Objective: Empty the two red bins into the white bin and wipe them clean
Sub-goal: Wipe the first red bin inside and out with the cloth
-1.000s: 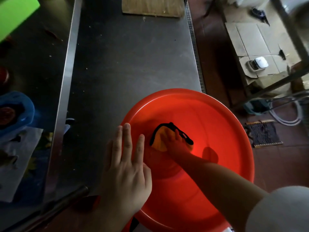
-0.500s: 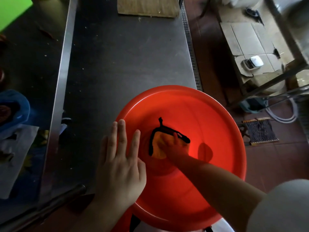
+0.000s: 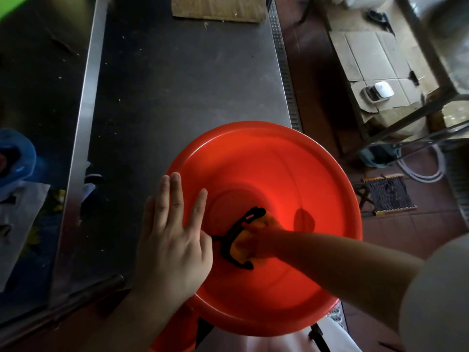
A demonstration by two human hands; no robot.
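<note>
Red bin (image 3: 266, 158) at the table's (image 3: 182, 80) 5 o'clock corner, overhanging the edge. Left hand (image 3: 172, 240), fingers straight, grip released, presses the rim at 9 o'clock. Right hand (image 3: 264, 243), grip clenched on an orange cloth (image 3: 239, 246) with black edging, low inside the bin.

Round red plastic bin (image 3: 266, 158) sits lower centre of frame, on the near end of the grey metal table (image 3: 187, 80). Orange cloth with black edging (image 3: 243, 240) lies inside it. Flat brown cardboard sheet (image 3: 218, 7) lies at the table's far end, top centre.
</note>
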